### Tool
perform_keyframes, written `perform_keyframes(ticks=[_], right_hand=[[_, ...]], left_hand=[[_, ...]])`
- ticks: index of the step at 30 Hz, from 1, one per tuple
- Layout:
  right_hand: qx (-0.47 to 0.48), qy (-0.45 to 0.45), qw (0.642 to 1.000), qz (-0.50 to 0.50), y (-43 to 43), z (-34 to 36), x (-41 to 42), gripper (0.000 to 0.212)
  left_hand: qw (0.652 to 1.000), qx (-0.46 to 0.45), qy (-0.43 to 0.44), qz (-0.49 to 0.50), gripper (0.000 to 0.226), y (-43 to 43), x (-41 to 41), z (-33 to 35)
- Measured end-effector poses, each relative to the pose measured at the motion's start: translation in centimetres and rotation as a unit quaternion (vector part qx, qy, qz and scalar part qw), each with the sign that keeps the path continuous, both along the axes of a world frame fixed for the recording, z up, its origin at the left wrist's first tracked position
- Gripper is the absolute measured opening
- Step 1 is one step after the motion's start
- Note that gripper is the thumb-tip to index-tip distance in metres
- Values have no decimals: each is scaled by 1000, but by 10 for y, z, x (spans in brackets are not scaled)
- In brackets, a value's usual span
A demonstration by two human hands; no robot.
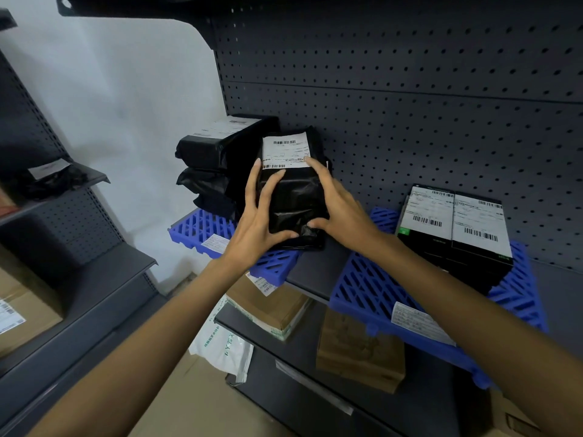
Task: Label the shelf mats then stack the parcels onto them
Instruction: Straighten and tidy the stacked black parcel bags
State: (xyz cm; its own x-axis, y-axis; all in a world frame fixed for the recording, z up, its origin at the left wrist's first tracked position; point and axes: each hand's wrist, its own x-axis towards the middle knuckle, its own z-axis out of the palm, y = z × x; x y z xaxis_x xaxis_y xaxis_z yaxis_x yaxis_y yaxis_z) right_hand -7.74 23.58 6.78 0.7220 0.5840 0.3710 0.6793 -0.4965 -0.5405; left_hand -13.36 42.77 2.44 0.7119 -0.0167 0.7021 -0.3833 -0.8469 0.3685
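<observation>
Centre frame: a left hand [258, 216] and right hand [334, 200] clamp a black parcel [293, 197] by its two sides. It is over the left mat [202, 228], beside a stack [214, 159] of black parcels; whether it rests there is unclear. Both mats carry white labels [215, 242], so this looks like stacking. Next, the parcel likely needs seating squarely, then releasing. The right mat [372, 288] holds two boxes [457, 225]. The shelf [315, 269] is dark grey with a pegboard [410, 89] back; a white wall [126, 89] is upper left.
</observation>
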Motion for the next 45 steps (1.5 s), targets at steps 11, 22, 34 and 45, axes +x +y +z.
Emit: perform_keyframes(ticks=[11,22,34,45], right_hand=[[11,-99,993,-62,15,-30,-3,139],[-10,-89,990,-105,62,-31,-3,136],[-42,-88,978,-187,89,-32,-13,138],[10,-73,971,-227,104,-33,-24,139]], left_hand=[[997,48,23,59,134,7,3,-5],[989,81,47,112,134,47,14,6],[991,133,35,7,104,82,3,20],[966,238,-102,19,75,118,9,49]])
